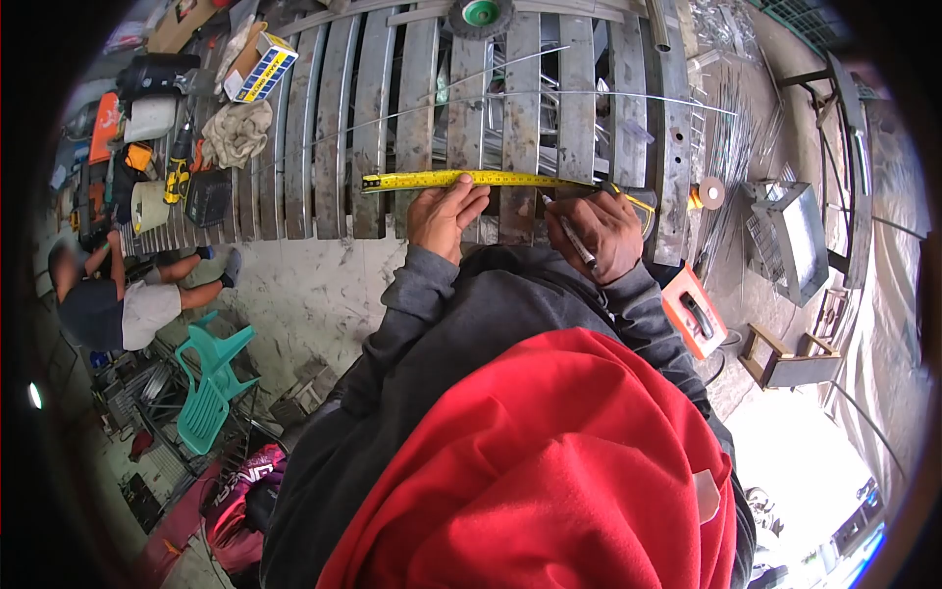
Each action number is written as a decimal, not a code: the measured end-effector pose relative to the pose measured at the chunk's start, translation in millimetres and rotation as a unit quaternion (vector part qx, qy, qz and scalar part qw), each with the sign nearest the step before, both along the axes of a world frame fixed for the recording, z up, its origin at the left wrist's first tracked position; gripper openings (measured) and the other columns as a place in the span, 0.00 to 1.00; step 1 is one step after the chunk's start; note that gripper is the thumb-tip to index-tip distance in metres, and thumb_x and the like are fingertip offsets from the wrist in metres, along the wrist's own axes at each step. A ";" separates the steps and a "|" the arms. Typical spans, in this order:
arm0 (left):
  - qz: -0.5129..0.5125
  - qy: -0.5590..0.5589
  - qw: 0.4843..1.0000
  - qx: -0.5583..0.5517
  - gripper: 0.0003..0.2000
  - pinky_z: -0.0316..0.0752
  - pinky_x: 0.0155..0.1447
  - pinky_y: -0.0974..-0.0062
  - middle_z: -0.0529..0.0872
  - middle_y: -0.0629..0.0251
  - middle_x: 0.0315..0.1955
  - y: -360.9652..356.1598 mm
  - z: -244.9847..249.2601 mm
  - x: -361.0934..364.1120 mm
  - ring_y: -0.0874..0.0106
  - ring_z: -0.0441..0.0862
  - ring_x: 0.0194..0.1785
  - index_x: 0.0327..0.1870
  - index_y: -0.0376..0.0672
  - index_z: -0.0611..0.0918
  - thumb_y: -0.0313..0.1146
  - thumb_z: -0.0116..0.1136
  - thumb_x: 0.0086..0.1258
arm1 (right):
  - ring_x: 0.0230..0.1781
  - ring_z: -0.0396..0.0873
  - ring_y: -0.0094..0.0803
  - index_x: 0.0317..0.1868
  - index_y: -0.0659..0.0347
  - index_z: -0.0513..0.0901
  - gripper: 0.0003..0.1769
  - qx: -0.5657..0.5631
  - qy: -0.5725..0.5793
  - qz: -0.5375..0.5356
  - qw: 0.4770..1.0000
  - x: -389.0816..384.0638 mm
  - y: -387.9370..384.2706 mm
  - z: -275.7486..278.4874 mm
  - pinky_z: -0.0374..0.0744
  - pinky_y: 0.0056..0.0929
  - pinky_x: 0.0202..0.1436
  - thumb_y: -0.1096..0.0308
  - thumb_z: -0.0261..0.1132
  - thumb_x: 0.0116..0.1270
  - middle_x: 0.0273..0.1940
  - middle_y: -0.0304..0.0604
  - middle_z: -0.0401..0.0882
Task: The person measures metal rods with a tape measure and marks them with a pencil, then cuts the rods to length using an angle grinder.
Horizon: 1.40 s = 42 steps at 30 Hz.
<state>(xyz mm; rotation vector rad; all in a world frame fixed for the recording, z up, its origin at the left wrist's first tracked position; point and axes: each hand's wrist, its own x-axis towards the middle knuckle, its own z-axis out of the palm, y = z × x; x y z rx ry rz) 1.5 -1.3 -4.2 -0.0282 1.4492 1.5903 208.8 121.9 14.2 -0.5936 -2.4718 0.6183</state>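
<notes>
A yellow tape measure (422,181) lies stretched crosswise over the slatted metal bench (368,147), its end tip at the left. My left hand (446,218) pinches the lower edge of the blade near its middle, fingers curled. To the right, my right hand (601,231) is closed round a pen-like marker (579,243), the tip pointing up toward the bench. The tape's black and yellow case (638,199) sits beside the right-hand knuckles; whether those fingers also grip it is hidden. Thin metal rods (608,93) cross the slats beyond the tape.
Green-centred wheel (481,12) at the bench's far edge. A yellow drill (178,167), a cloth glove (237,134) and a blind-rivet box (263,69) lie left. Another person (108,304) sits at far left near a green chair (211,378). An orange-and-white machine (693,312) stands right.
</notes>
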 end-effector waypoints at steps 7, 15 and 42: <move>0.008 -0.001 1.000 0.004 0.12 0.87 0.56 0.71 0.87 0.56 0.43 1.0 1.9 1.7 0.66 0.89 0.48 0.49 0.30 0.81 0.32 0.64 0.77 | 0.32 0.80 0.31 0.40 0.52 0.84 0.10 0.004 0.000 -0.004 1.000 0.4 -1.4 0.1 0.74 0.32 0.39 0.64 0.76 0.61 0.30 0.33 0.83; 0.009 -0.002 1.000 0.005 0.12 0.87 0.56 0.70 0.86 0.57 0.44 1.3 0.1 0.8 0.66 0.89 0.49 0.49 0.31 0.81 0.32 0.64 0.77 | 0.33 0.80 0.30 0.40 0.52 0.84 0.10 0.006 -0.004 -0.006 1.000 -0.9 -1.3 0.4 0.73 0.32 0.39 0.64 0.76 0.61 0.30 0.34 0.82; 0.009 -0.008 1.000 0.010 0.10 0.86 0.57 0.70 0.88 0.59 0.44 0.4 -4.6 0.4 0.66 0.89 0.51 0.49 0.35 0.82 0.32 0.65 0.76 | 0.32 0.79 0.31 0.41 0.52 0.83 0.11 0.008 -0.004 -0.005 1.000 -1.1 -1.1 -2.0 0.73 0.33 0.39 0.64 0.76 0.61 0.29 0.34 0.82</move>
